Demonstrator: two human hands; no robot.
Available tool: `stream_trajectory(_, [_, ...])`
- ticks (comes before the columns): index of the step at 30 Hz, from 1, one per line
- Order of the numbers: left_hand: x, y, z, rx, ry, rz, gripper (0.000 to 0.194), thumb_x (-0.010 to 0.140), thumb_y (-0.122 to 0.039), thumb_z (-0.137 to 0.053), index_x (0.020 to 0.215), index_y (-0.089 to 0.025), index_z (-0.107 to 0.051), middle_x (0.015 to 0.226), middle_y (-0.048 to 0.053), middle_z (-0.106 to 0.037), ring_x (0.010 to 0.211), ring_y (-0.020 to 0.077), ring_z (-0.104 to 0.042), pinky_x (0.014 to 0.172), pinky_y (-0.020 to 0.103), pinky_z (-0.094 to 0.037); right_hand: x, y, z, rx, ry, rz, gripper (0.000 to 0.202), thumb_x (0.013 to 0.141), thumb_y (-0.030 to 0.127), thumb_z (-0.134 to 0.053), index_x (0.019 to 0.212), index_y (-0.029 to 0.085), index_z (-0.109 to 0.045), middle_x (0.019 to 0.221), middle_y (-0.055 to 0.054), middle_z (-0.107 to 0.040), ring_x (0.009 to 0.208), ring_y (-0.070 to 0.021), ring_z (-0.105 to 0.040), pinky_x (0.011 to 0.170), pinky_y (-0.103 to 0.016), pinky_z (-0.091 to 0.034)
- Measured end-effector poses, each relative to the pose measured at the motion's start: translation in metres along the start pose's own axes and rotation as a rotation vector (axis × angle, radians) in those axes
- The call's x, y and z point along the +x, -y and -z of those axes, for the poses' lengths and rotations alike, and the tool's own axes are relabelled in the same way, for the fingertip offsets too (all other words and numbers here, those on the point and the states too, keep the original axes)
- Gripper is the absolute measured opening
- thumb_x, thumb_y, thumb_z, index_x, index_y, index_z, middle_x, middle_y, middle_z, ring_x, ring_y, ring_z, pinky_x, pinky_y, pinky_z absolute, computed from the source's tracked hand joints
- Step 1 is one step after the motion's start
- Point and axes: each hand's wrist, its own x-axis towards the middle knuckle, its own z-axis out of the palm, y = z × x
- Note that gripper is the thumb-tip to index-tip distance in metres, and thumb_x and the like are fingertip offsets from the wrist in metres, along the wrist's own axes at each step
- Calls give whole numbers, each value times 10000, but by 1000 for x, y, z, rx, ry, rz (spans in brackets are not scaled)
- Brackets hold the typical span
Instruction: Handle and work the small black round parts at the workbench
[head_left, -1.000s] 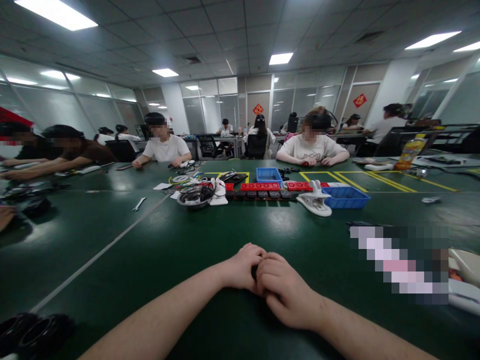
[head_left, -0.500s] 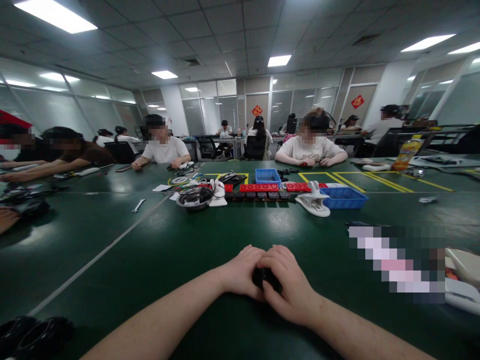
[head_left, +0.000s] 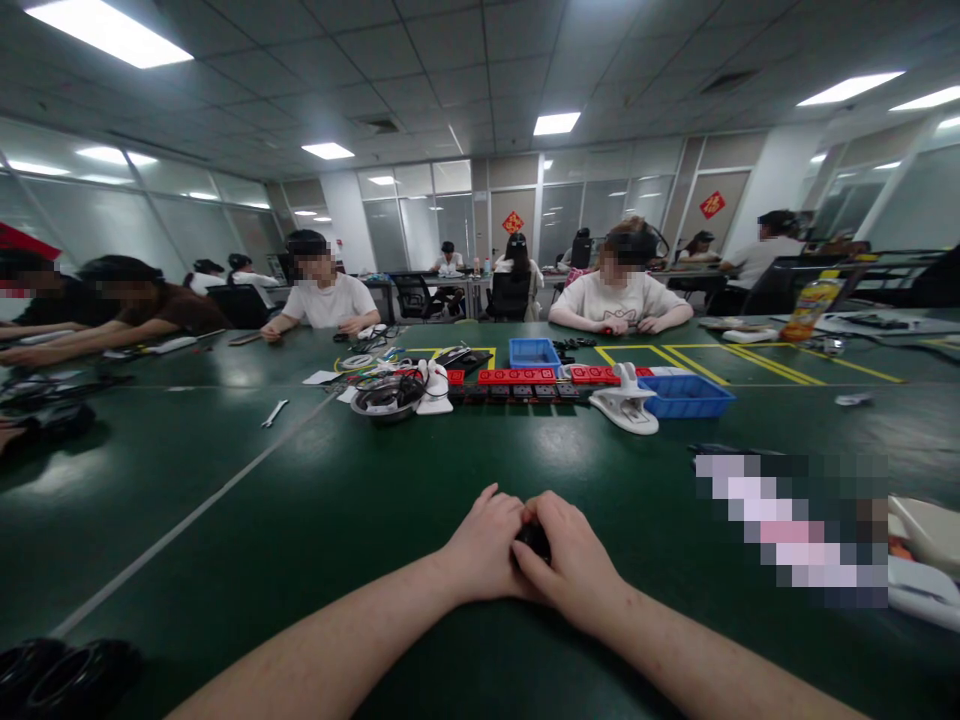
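My left hand (head_left: 486, 545) and my right hand (head_left: 574, 565) rest together on the dark green table (head_left: 315, 500) close in front of me. Between their fingers sits a small black object (head_left: 532, 540), mostly hidden; both hands close around it. What the object is cannot be made out. Both forearms lie on the table, running back toward me.
Farther across the table lie a row of red blocks (head_left: 517, 377), two blue trays (head_left: 686, 396) (head_left: 534, 352), a white clamp-like tool (head_left: 626, 404), a coil of cables (head_left: 386, 393) and a wrench (head_left: 274, 412). Black round parts (head_left: 60, 675) sit at the near left. Several people sit around the table.
My hands stayed clasped in place but shifted their grip; the small black object now shows between the fingers, where one second ago it was fully covered.
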Motion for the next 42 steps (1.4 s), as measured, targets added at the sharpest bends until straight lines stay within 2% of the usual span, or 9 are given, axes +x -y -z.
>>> stream_trajectory(7, [1, 0, 3, -27, 7, 1, 550, 548, -446, -722, 996, -196, -523, 938, 29, -576, 933, 227, -524, 1052, 461, -182, 0, 0, 1, -62, -41, -43, 141, 682, 250, -560, 767, 183, -469, 765, -25, -511, 718, -184, -476, 644, -314, -378])
stream_trajectory(14, [2, 0, 4, -41, 15, 9, 494, 539, -413, -729, 942, -206, -531, 909, 13, -564, 913, 220, -521, 1045, 467, -185, 1, -1, 3, -75, -33, 13, 97, 684, 243, -560, 717, 190, -485, 751, -22, -507, 715, -183, -476, 661, -323, -387])
stream_trajectory(17, [2, 4, 7, -58, 25, -24, 475, 518, -342, -741, 926, -202, -543, 931, 15, -556, 917, 224, -511, 997, 433, -284, 1, 0, 6, -19, -22, 102, 91, 675, 179, -530, 763, 190, -509, 787, -30, -530, 765, -190, -485, 721, -353, -383])
stream_trajectory(21, [3, 13, 9, -163, 67, -90, 434, 504, -239, -746, 903, -207, -579, 990, 20, -526, 968, 222, -487, 867, 317, -416, -1, 4, 11, 104, -3, 259, 202, 631, 98, -460, 795, 201, -517, 820, -30, -559, 824, -190, -499, 797, -377, -371])
stream_trajectory(25, [3, 19, 7, -165, 137, -147, 427, 530, -253, -733, 938, -226, -610, 1053, 21, -514, 1018, 246, -470, 914, 353, -377, -5, 11, 13, 154, 53, 392, 228, 599, 71, -395, 726, 219, -513, 736, 4, -571, 793, -167, -526, 908, -405, -321])
stream_trajectory(29, [3, 20, 7, -133, 173, -181, 491, 551, -273, -725, 1022, -238, -592, 1134, 29, -507, 1083, 272, -437, 977, 395, -310, -9, 14, 13, 166, 74, 419, 241, 600, 69, -378, 722, 222, -518, 687, 21, -578, 759, -148, -550, 981, -415, -259])
stream_trajectory(35, [0, 15, 11, -174, 145, -194, 638, 558, -288, -736, 1149, -235, -503, 1149, 41, -501, 1089, 252, -434, 994, 372, -297, -8, 8, 16, 223, 65, 411, 269, 657, 121, -422, 893, 213, -512, 862, -10, -603, 892, -168, -543, 1029, -442, -170])
stream_trajectory(38, [0, 11, 14, -217, 99, -149, 702, 550, -337, -741, 1183, -223, -460, 1169, 53, -488, 1090, 253, -431, 990, 390, -305, -5, 4, 17, 193, 26, 343, 240, 697, 196, -480, 937, 203, -487, 915, -36, -580, 904, -194, -516, 985, -460, -224])
stream_trajectory(42, [1, 9, 13, -191, 34, -128, 774, 495, -439, -756, 1167, -207, -451, 1172, 70, -481, 1086, 265, -436, 1036, 469, -206, 1, 0, 16, 98, 70, 279, 193, 683, 231, -556, 858, 192, -483, 910, -42, -553, 878, -199, -487, 815, -372, -366])
